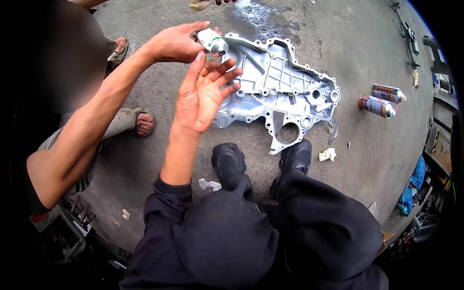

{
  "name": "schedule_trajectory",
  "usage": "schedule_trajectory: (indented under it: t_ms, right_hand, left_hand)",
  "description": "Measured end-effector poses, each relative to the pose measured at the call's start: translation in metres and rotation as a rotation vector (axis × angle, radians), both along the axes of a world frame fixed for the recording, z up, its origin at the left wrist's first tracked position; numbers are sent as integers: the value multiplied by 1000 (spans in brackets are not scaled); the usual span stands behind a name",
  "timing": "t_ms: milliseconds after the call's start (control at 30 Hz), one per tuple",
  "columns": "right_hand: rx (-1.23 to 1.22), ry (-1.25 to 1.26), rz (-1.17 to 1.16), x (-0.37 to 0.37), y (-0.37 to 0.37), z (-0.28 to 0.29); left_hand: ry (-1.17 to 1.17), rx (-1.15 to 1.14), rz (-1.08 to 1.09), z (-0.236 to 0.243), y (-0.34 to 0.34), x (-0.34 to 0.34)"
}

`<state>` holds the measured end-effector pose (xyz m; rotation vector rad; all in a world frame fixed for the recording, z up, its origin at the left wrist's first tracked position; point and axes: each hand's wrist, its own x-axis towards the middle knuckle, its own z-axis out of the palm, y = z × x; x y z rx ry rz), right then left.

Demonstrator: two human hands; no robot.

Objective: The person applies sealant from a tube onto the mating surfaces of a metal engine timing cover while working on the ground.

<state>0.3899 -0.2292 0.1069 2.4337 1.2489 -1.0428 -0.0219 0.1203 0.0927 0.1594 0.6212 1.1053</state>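
the left grip [200,99] is hovering palm up, its fingers spreading loosely and its thumb standing apart, and it is apparently holding nothing. just beyond that thumb, a co-worker's hand [181,44] is holding a white tube [210,39], the grey nozzle end facing down and to the right; whether the left thumb is touching either one, the view is not letting me tell. the right grip is lying out of sight, so i am not judging its state.

the tube is looking light, with walls probably yielding under pressure, so a firm squeeze is likely risking a spill; its white middle is seeming the best place for holding, clear of the nozzle.

the metal casting [282,77] is resting on the concrete floor [355,179], ribbed side facing up, its lower end sitting just beside the right boot [296,157]. it is looking stiff, broad and fairly heavy, perhaps needing both hands at opposite outer edges. its thin ribs and bolt lugs are probably forming hard corners, and any oily film is likely making it slippery. two spray cans [377,105] are lying to its right, well apart from it.
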Motion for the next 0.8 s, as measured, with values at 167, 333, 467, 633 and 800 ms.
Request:
schedule_trajectory:
  t_ms: [167, 333, 467, 633, 800]
  right_hand:
    - [-55, -9, -81, -26, -27, 5]
    - [-29, -10, -101, -28, -19, 9]
    - [34, -5, -54, -15, 7, 14]
    - [227, -13, 74, 12, 67, 36]
    - [606, -66, 251, 39, 161, 100]
  left_hand:
    - [-47, -31, -34, 9, 8, 12]
    - [28, -89, 18, 11, 1, 13]
    - [52, -118, -4, 15, 3, 16]
    - [101, -109, -12, 7, 3, 12]
    - [116, -69, -37, 3, 6, 12]
